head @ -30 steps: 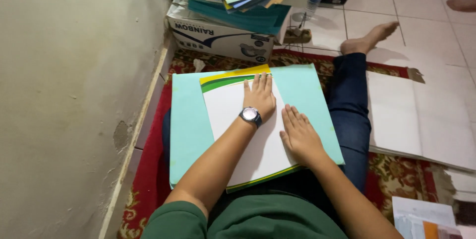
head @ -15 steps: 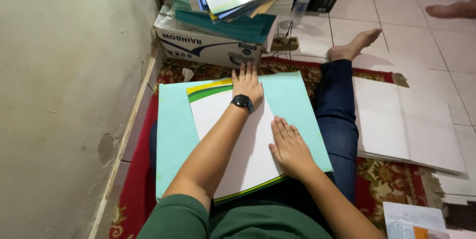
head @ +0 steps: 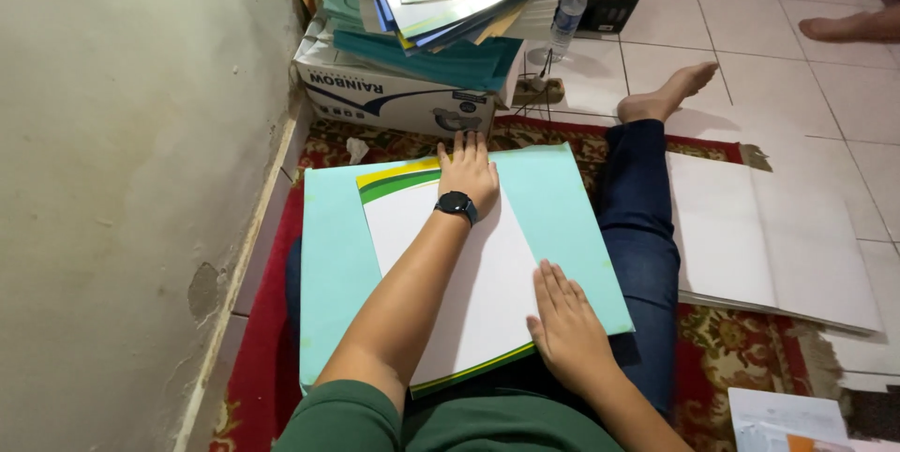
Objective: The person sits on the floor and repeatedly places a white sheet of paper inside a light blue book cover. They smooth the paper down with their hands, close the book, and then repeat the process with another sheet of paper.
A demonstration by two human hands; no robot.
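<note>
- Left hand (head: 468, 171): open, pressed flat on far edge of white sheet (head: 469, 297).
- Right hand (head: 566, 329): open, flat on sheet's near right corner.
- Turquoise board (head: 562, 218): lay under sheet.

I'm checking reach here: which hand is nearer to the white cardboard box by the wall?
Left. The left hand lies flat at the far edge of the white sheet, just short of the white cardboard box. The right hand rests at the sheet's near corner.
</note>
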